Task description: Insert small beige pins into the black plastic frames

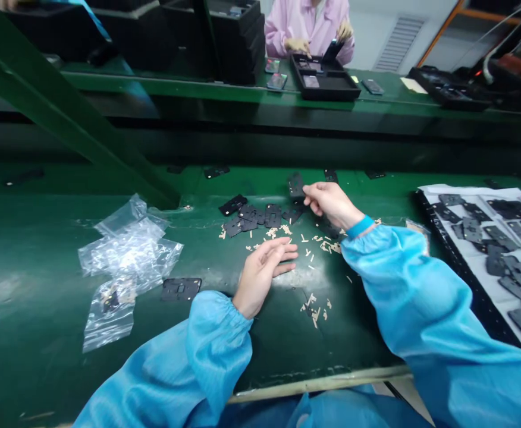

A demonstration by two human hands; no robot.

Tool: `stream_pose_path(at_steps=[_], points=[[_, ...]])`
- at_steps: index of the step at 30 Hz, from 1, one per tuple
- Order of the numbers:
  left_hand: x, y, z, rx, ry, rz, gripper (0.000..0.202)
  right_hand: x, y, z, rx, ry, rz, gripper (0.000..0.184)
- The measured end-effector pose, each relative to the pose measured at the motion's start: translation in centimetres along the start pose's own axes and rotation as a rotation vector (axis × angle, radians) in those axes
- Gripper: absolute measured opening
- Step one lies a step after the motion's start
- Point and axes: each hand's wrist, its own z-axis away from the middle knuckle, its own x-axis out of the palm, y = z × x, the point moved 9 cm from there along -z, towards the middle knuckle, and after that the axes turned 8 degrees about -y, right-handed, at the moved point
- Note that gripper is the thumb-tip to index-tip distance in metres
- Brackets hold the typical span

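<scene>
My right hand pinches a thin black plastic plate by its edge, holding it up at the far side of the scattered parts. Empty, with fingers stretched out to the right, my left hand is over the bench beside small beige pieces. Several flat black plates with cut-outs lie in a loose pile just beyond it. A single black plate rests left of my left wrist. Nearer to me lies another cluster of beige bits.
Clear plastic bags are heaped on the left of the green bench. On the right, a paper-lined tray holds many black plates. A green post slants across the left. Behind, a co-worker handles a black box.
</scene>
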Motion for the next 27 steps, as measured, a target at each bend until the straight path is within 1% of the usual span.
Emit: stream_pose_path(at_steps=[1,3,4,6,8,10,12,13,15,16,18,19,20,21,22,23,24,27], points=[[0.0,0.0,0.0,0.0,-0.003,-0.01,0.046,-1.0,0.4,-1.5,0.013,0.046,0.062,0.029],[0.1,0.0,0.1,-0.001,-0.004,-0.022,0.044,-3.1,1.4,-3.4,0.028,0.162,0.197,0.019],[0.1,-0.1,0.1,-0.003,-0.004,-0.025,0.043,-4.1,1.9,-4.0,0.036,0.213,0.269,0.02],[0.1,-0.2,0.0,-0.009,-0.005,-0.026,0.041,-5.5,3.0,-4.6,0.067,0.276,0.415,0.032],[0.0,-0.3,0.0,-0.009,-0.004,-0.021,0.039,-6.5,3.8,-5.0,0.106,0.285,0.517,0.036],[0.0,-0.3,-0.1,0.0,-0.005,-0.01,0.038,-7.3,4.1,-5.0,0.134,0.267,0.562,0.029],[0.0,-0.3,-0.2,0.015,-0.015,0.004,0.038,-7.7,3.5,-4.3,0.132,0.251,0.571,0.024],[0.0,-0.3,-0.3,0.023,-0.018,0.012,0.038,-7.8,2.8,-3.5,0.118,0.251,0.567,0.023],[-0.1,-0.3,-0.4,0.042,-0.013,0.031,0.038,-6.8,1.1,-1.0,0.052,0.21,0.512,0.029],[-0.2,-0.2,-0.5,0.054,-0.007,0.042,0.038,-5.5,0.3,0.7,0.008,0.141,0.443,0.034],[-0.2,-0.2,-0.7,0.082,-0.007,0.072,0.04,-2.3,-1.0,4.8,-0.062,-0.014,0.06,0.024],[-0.1,-0.2,-0.7,0.094,-0.017,0.083,0.04,-0.3,-1.8,6.9,-0.099,-0.122,-0.057,0.021],[0.0,-0.2,-0.8,0.105,-0.031,0.084,0.04,1.8,-2.4,9.1,-0.131,-0.235,-0.131,0.021],[0.2,-0.1,-0.7,0.113,-0.048,0.073,0.039,3.4,-2.7,11.0,-0.155,-0.321,-0.183,0.021],[0.3,-0.1,-0.7,0.117,-0.06,0.056,0.037,4.6,-2.6,12.5,-0.17,-0.371,-0.199,0.022],[0.4,-0.2,-0.6,0.115,-0.065,0.039,0.037,5.3,-2.3,13.7,-0.183,-0.388,-0.177,0.023],[0.4,-0.2,-0.6,0.108,-0.062,0.029,0.037,5.4,-1.7,14.4,-0.195,-0.372,-0.133,0.022],[0.2,-0.4,-0.5,0.055,-0.034,0.051,0.042,4.7,0.5,15.6,-0.242,-0.319,0.054,0.018]])
